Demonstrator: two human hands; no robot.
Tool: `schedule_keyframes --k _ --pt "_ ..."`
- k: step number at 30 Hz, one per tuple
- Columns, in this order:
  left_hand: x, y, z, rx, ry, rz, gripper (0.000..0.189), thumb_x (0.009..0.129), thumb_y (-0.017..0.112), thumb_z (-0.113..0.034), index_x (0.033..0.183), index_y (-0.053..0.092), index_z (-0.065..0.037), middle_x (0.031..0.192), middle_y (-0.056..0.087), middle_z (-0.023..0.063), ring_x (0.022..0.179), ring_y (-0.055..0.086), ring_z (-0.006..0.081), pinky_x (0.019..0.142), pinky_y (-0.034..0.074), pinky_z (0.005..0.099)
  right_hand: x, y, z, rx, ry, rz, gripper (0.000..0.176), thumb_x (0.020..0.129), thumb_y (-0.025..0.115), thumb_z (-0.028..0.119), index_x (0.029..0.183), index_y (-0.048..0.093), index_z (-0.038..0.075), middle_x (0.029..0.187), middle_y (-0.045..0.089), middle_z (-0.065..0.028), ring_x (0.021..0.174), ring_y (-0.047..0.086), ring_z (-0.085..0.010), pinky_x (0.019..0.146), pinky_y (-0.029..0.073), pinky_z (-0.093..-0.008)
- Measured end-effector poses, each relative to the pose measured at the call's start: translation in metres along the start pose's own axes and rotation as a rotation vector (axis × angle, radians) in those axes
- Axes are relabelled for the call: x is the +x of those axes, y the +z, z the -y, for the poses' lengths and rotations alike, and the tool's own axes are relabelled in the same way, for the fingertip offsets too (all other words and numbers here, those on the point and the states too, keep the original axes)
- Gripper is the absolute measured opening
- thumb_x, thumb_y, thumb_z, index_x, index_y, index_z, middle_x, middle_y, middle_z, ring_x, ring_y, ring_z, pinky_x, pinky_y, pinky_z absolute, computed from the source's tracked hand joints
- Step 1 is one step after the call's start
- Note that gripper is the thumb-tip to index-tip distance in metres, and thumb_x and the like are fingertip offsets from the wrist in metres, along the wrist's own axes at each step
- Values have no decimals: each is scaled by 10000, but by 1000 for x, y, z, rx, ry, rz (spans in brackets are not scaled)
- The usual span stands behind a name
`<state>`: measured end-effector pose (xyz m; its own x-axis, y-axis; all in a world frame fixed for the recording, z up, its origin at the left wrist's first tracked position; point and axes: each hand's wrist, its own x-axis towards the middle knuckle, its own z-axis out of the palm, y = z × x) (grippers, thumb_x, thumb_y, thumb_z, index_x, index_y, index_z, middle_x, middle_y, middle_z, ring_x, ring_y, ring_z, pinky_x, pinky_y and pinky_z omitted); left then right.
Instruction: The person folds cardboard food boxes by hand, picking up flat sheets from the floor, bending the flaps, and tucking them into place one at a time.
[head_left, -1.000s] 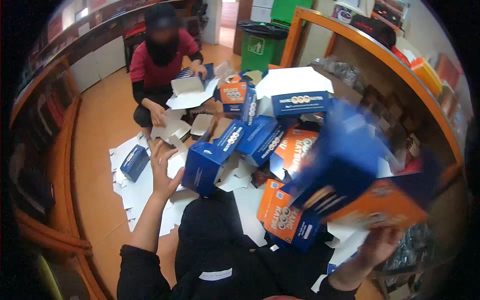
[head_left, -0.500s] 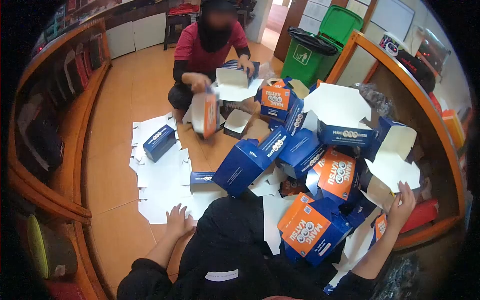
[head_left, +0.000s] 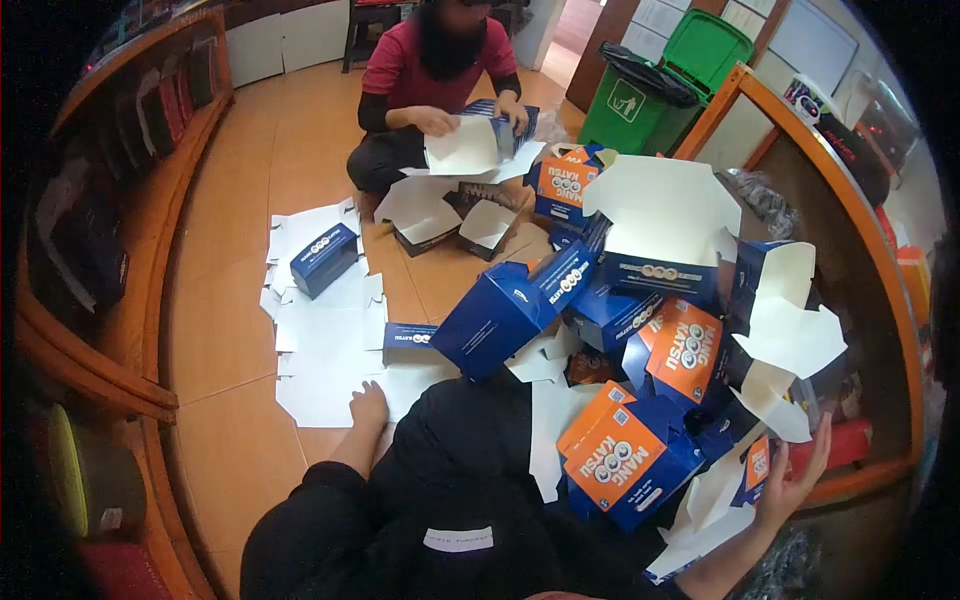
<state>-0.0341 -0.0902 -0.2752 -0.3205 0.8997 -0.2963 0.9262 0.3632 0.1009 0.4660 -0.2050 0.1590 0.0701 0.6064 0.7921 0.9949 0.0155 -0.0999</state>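
My left hand (head_left: 369, 405) lies at the near edge of the flat white cardboard sheets (head_left: 325, 390) on the floor, fingers loosely bent and holding nothing I can see. On the right, my right hand (head_left: 802, 474) is open, its fingers stretched upward beside the white flaps of an unfolded box (head_left: 792, 335). Close to that hand is a small orange-and-blue box panel (head_left: 756, 464). An orange-topped blue box (head_left: 612, 450) sits between my hands, in front of my lap. A small blue box (head_left: 325, 258) rests on the white sheets.
A co-worker (head_left: 440, 90) sits across from me, both hands on a box with white flaps (head_left: 462, 145). Several blue and orange boxes (head_left: 490, 318) are heaped before me. A green bin (head_left: 625, 105) stands behind. Wooden-framed cabinets (head_left: 150, 230) flank both sides.
My left hand has drawn its spread fingers together. My right hand has moved down and slightly right, off the white flap. The co-worker has put down an orange-sided box and moved that hand to the larger one.
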Motion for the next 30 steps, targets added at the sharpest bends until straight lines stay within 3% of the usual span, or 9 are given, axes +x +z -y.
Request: schedule_keyframes --k 7,10,13,16,17,21,24,26,30 --pt "3 -35 1 24 94 97 243 807 465 -159 1005 493 -22 981 603 180 894 602 319 684 482 417 21 28 54 47 -220 80 475 731 614 63 1196 520 65 1301 396 -154 1221 332 -352 1011 233 -458" --pt "11 -34 -1 24 92 46 314 795 523 -235 1052 508 -54 873 633 122 833 621 322 702 483 435 50 35 98 -57 -254 158 423 694 637 72 1112 599 125 1293 408 -145 1222 320 -356 1024 204 -457" --pt "-3 -77 -20 155 34 183 478 745 614 -365 1100 497 -66 1032 596 123 966 579 303 741 461 464 47 33 96 45 -343 135 435 676 660 97 1106 601 114 1282 409 -161 1224 316 -365 1020 208 -459" --pt "5 -75 -17 42 -39 55 614 673 684 -456 1121 495 -81 1235 473 116 1149 454 275 792 434 475 24 34 78 309 -361 61 374 686 646 98 1056 604 62 1259 403 -203 1202 347 -371 994 251 -470" --pt "16 -70 -14 -81 -87 125 758 635 717 -475 1228 427 -101 1381 285 109 1269 284 311 863 401 513 9 32 68 294 -320 51 358 690 637 82 1045 596 63 1253 404 -195 1196 353 -363 993 248 -476" --pt "32 -73 -30 -38 -174 55 1034 606 738 -488 1397 169 -140 1449 140 107 1291 206 397 915 333 612 -44 18 24 306 -83 34 322 791 544 34 1113 535 40 1219 409 -189 1146 400 -333 964 317 -427" --pt "52 -73 -33 -144 -257 143 1015 611 740 -486 1393 189 -146 1452 140 113 1290 207 398 895 367 593 -79 -10 -14 250 55 -16 288 856 493 -6 1144 507 -16 1185 443 -148 1118 446 -254 972 339 -351" --pt "61 -66 -29 -160 -251 139 992 627 735 -472 1393 191 -155 1443 163 122 1281 211 419 864 407 570 -64 -29 14 114 -23 -83 260 831 584 17 1075 544 -64 983 543 -142 824 544 -254 735 468 -360" --pt "62 -57 -23 -171 -186 99 895 672 701 -453 1387 213 -225 1434 174 142 1270 203 456 850 430 553 -75 -46 18 31 128 -201 184 815 600 2 985 596 -71 955 556 -154 839 557 -258 711 480 -337"
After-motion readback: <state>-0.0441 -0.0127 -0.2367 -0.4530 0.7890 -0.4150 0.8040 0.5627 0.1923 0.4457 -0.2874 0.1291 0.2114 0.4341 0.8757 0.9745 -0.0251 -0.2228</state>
